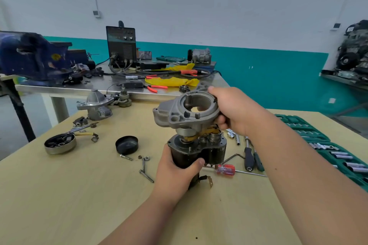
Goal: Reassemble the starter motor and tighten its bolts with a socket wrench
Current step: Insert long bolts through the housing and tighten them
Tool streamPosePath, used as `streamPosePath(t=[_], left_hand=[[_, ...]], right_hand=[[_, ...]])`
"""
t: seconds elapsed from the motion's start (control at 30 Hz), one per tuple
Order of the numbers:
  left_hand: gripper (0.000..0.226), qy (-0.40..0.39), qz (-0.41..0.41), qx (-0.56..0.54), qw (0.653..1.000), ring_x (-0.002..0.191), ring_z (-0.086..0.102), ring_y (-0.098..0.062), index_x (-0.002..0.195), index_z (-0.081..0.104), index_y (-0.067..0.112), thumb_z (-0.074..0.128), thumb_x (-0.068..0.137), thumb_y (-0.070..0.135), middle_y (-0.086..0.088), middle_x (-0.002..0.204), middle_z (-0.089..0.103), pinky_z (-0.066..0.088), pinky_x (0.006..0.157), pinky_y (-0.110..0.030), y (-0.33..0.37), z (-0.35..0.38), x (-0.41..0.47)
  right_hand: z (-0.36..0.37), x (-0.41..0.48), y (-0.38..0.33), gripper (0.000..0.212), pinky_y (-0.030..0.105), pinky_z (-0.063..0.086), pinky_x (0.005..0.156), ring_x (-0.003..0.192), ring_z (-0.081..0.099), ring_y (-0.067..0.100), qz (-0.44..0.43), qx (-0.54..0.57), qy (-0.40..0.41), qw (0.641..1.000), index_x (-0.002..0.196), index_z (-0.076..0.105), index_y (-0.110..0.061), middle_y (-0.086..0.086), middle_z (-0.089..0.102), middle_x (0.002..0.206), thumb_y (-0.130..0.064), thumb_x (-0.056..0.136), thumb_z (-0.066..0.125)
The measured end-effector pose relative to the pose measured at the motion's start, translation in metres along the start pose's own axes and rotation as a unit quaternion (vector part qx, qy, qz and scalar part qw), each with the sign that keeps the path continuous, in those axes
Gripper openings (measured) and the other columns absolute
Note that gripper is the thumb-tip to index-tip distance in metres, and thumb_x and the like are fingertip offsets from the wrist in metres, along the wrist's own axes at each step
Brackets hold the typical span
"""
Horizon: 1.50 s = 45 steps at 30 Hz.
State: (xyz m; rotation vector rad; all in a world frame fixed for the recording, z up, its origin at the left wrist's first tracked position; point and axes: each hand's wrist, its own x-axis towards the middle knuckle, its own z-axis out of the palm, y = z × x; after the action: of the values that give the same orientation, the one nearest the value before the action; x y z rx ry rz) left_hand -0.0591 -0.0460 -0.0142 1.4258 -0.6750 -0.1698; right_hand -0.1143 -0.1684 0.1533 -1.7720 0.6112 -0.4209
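Above wooden table (79, 195), left hand (175, 173) gripping motor body (196, 151), right hand (235, 109) gripping housing (179, 113)

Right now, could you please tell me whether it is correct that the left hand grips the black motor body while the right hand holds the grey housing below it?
Not quite: in the head view the right hand holds the grey housing above the black motor body, not below it. The left hand does grip the body.
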Motion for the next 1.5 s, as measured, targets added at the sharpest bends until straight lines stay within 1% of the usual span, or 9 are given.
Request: streamPosePath(t=[0.1, 0.17, 0.27, 0.4, 0.57, 1.03, 1.23, 1.33, 1.5], left_hand=[[0.055, 0.003, 0.004, 0.002, 1.0, 0.097, 0.059, 0.015, 0.098, 0.05, 0.064, 0.081, 0.055, 0.05, 0.035, 0.103, 0.064, 0.044, 0.069, 0.001, 0.0, -0.001, 0.0], [0.055, -0.001, 0.006, 0.004, 1.0, 0.096, 0.06, 0.015, 0.099, 0.05, 0.062, 0.081, 0.056, 0.049, 0.034, 0.103, 0.065, 0.044, 0.069, 0.001, -0.001, -0.001, 0.0], [0.054, -0.004, 0.001, 0.011, 1.0, 0.094, 0.062, 0.013, 0.1, 0.052, 0.058, 0.081, 0.055, 0.051, 0.032, 0.102, 0.066, 0.046, 0.068, -0.001, -0.002, 0.0, 0.0], [0.051, 0.006, -0.001, 0.009, 1.0, 0.09, 0.063, 0.012, 0.094, 0.053, 0.061, 0.085, 0.059, 0.043, 0.032, 0.098, 0.067, 0.046, 0.065, -0.002, -0.003, 0.0, 0.001], [0.053, -0.006, 0.0, 0.009, 1.0, 0.091, 0.062, 0.015, 0.096, 0.053, 0.061, 0.086, 0.067, 0.031, 0.034, 0.099, 0.066, 0.045, 0.065, 0.0, -0.002, -0.001, -0.001], [0.049, -0.045, 0.013, -0.003, 0.999, 0.094, 0.065, 0.006, 0.098, 0.057, 0.055, 0.083, 0.06, 0.038, 0.025, 0.101, 0.069, 0.049, 0.069, -0.007, 0.002, 0.0, -0.003], [0.052, -0.035, 0.006, 0.002, 0.999, 0.096, 0.062, 0.009, 0.101, 0.053, 0.057, 0.081, 0.058, 0.046, 0.028, 0.103, 0.067, 0.048, 0.07, -0.004, 0.0, 0.0, 0.0], [0.053, -0.011, 0.005, 0.009, 1.0, 0.096, 0.062, 0.01, 0.101, 0.052, 0.057, 0.083, 0.061, 0.044, 0.03, 0.103, 0.066, 0.048, 0.07, -0.004, -0.003, 0.001, 0.002], [0.056, 0.021, 0.01, 0.029, 0.999, 0.095, 0.058, 0.016, 0.098, 0.046, 0.067, 0.081, 0.057, 0.05, 0.036, 0.102, 0.062, 0.043, 0.069, 0.001, -0.001, 0.001, 0.002]], right_hand=[[-0.002, -0.003, 0.007, 0.039, 0.024, 0.041, 0.042, 0.04, 0.05, 0.011, -0.033, -0.131, 0.013, 0.991, 0.106, 0.055, -0.009, 0.005, 0.056, 0.066, -0.043, 0.1, 0.037], [-0.01, -0.004, 0.008, 0.055, 0.032, 0.051, 0.076, 0.086, 0.064, 0.014, -0.144, -0.336, 0.04, 0.93, 0.14, 0.035, -0.018, 0.008, 0.06, 0.12, -0.051, 0.096, 0.041], [-0.014, -0.013, 0.001, 0.074, 0.04, 0.029, 0.113, 0.138, 0.03, 0.013, -0.253, -0.394, -0.092, 0.879, 0.148, 0.019, -0.034, -0.006, 0.026, 0.155, -0.066, 0.087, 0.044], [-0.011, -0.006, -0.007, 0.069, 0.038, 0.045, 0.099, 0.113, 0.053, 0.012, -0.212, -0.456, -0.219, 0.836, 0.136, 0.038, -0.034, -0.008, 0.054, 0.127, -0.064, 0.079, 0.061], [-0.004, 0.012, -0.023, 0.092, 0.027, 0.037, 0.104, 0.123, 0.048, 0.008, -0.164, -0.432, -0.302, 0.833, 0.144, 0.034, -0.034, -0.013, 0.047, 0.139, -0.058, 0.064, 0.071], [-0.003, 0.025, -0.032, 0.07, 0.029, 0.052, 0.086, 0.111, 0.06, 0.019, -0.06, -0.398, -0.392, 0.827, 0.131, 0.044, -0.033, 0.005, 0.054, 0.131, -0.037, 0.066, 0.069], [-0.001, 0.02, -0.046, 0.076, 0.022, 0.042, 0.069, 0.089, 0.049, 0.001, -0.126, -0.499, -0.279, 0.811, 0.141, 0.039, -0.029, -0.019, 0.046, 0.103, -0.057, 0.077, 0.069], [0.002, 0.012, -0.05, 0.082, 0.034, 0.046, 0.086, 0.101, 0.054, 0.013, -0.131, -0.569, -0.204, 0.785, 0.137, 0.044, -0.025, -0.006, 0.053, 0.119, -0.074, 0.072, 0.058], [0.002, -0.003, -0.08, 0.061, 0.025, 0.05, 0.057, 0.075, 0.071, 0.016, -0.1, -0.56, -0.164, 0.806, 0.101, 0.063, -0.025, 0.002, 0.072, 0.088, -0.078, 0.077, 0.045]])
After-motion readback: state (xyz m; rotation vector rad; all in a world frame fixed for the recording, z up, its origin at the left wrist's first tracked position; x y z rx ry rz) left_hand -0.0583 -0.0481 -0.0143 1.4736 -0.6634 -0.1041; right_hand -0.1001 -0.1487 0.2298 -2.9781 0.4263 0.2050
